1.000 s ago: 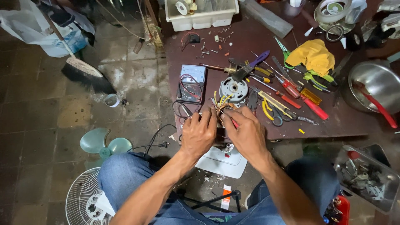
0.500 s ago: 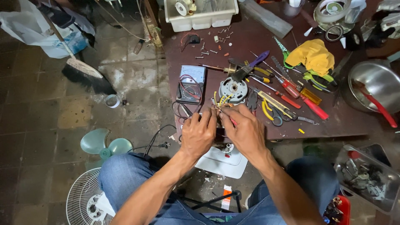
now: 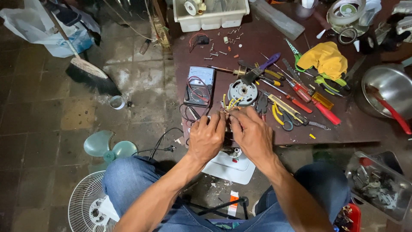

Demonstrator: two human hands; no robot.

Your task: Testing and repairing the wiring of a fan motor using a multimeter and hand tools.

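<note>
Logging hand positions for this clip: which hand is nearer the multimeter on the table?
Left. The left hand lies just below the multimeter, near its trailing leads. The right hand sits farther right, below the round fan motor.

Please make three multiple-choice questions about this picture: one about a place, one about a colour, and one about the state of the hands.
1. Where does the round grey motor lie?
A. on the floor by the broom
B. on the table just beyond the hands
C. inside the white tray

2. What colour is the cloth on the table?
A. yellow
B. blue
C. black

3. How are the left hand and the right hand?
A. far apart
B. resting on the knees
C. close together at the wires

Answers: 1 B, the motor sits on the table past the fingertips. 2 A, the crumpled cloth is yellow. 3 C, both hands meet at the yellow wires.
</note>
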